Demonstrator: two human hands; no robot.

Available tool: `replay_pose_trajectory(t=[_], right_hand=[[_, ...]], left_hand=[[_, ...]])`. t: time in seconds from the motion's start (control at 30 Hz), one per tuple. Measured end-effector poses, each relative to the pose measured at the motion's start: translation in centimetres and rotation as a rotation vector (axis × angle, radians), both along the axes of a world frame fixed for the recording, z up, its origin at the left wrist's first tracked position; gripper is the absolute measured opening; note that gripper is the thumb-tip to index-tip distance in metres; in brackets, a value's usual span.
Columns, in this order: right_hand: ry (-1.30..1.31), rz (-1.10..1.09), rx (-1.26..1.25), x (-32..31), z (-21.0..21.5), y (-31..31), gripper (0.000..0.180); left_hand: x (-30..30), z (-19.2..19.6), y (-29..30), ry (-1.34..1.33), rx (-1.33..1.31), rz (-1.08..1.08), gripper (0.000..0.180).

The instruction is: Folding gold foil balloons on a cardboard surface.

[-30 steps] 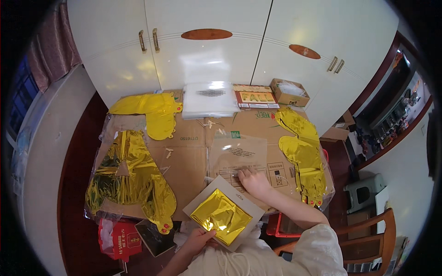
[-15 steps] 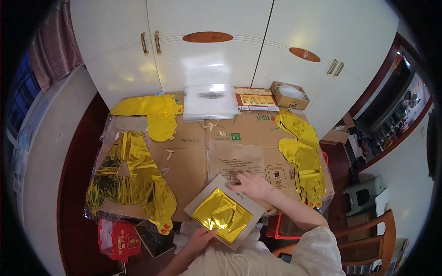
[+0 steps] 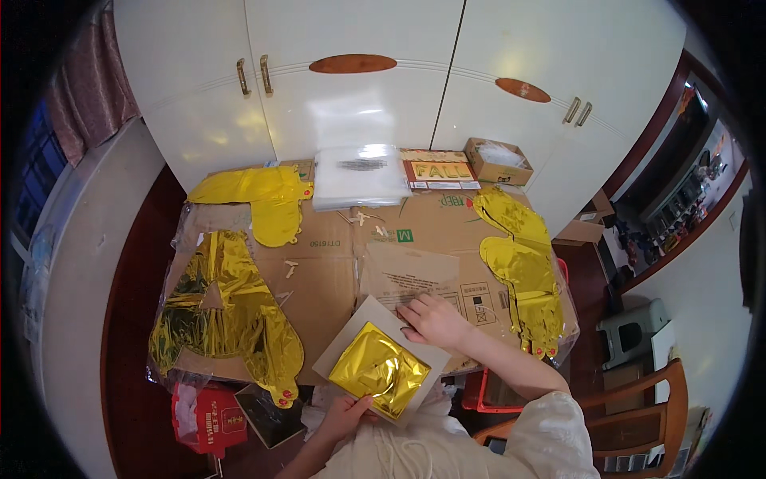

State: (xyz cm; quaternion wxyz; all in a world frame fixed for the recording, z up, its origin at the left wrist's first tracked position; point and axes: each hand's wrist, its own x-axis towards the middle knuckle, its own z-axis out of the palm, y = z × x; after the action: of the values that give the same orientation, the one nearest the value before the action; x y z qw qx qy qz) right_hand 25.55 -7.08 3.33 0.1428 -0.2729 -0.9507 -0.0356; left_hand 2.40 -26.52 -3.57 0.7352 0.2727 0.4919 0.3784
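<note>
In front of my body is a grey card (image 3: 365, 312), tilted cornerwise, with a folded packet of shiny gold foil (image 3: 381, 366) lying on it. My left hand (image 3: 348, 415) is closed on the lower edge, thumb on top of the foil. At the card's upper right edge, my right hand (image 3: 436, 320) has its fingers curled down at the near end of a clear plastic bag (image 3: 427, 267). That bag lies on the cardboard just beyond the card, its printed film wrinkled. What the right fingertips pinch is partly hidden.
Flat gold foil balloons lie on the cardboard-covered table (image 3: 319, 319): a large one (image 3: 231, 295) at left, one (image 3: 263, 195) far left, others (image 3: 523, 275) at right. A stack of clear bags (image 3: 359, 180) and a small box (image 3: 499, 162) stand against the white cabinet.
The card and foil have shifted slightly left and up. My right hand has moved a little, and the clear bag's film beside it is more wrinkled. My left hand keeps its hold.
</note>
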Motion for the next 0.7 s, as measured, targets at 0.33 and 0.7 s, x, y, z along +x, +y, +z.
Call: replay_pose_trajectory(t=[0.33, 0.7], right_hand=[[0.188, -0.109, -0.137, -0.4, -1.4, -0.2, 0.017], [-0.007, -0.104, 0.095, -1.0, -0.3, -1.5, 0.012]], left_hand=[[-0.3, -0.2, 0.4, 0.047, -0.016, -0.011, 0.029], [0.7, 2.1, 0.1, 0.006, -0.098, 0.118, 0.028]])
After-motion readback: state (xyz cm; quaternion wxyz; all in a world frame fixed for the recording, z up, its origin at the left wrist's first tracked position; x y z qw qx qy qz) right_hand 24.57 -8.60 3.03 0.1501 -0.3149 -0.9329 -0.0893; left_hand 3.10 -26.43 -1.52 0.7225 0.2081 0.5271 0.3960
